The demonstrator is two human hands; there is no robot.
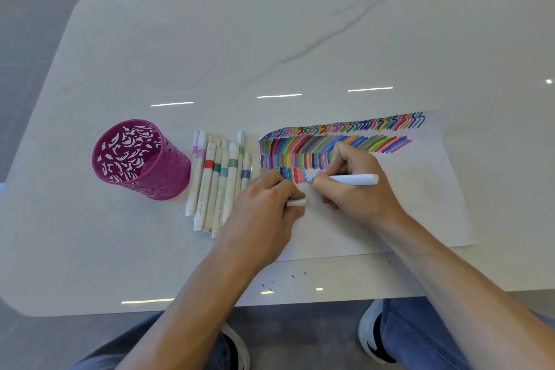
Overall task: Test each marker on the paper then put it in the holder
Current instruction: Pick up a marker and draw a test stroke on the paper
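Seen from the head camera, a white marble-patterned bench [300,39] is shown from above, and the paper [420,189] on it serves as the landmark for everything else. Rows of short coloured strokes [330,141] are spread across the paper's far half. An uncapped white marker [354,179] is clamped in the right hand [351,186], which rests on the paper with the fingers closed around the barrel; the blue tip is pressed against the paper at the end of the lowest row of strokes, while the barrel points away to the right. At the paper's left edge, the left hand [264,213] is laid partly on the sheet, its fingers curled shut on a small white cap [297,203], of which only one end is visible. Just left of the paper, a cluster of white markers [216,180] with coloured bands is laid side by side on the bench, roughly parallel to the paper's left edge. Farther left of the paper, beyond the markers, a magenta perforated holder [141,159] is stood upright with its mouth open; no marker can be made out inside it. Below the paper's near edge, small blue ink specks [282,279] are scattered on the bench.
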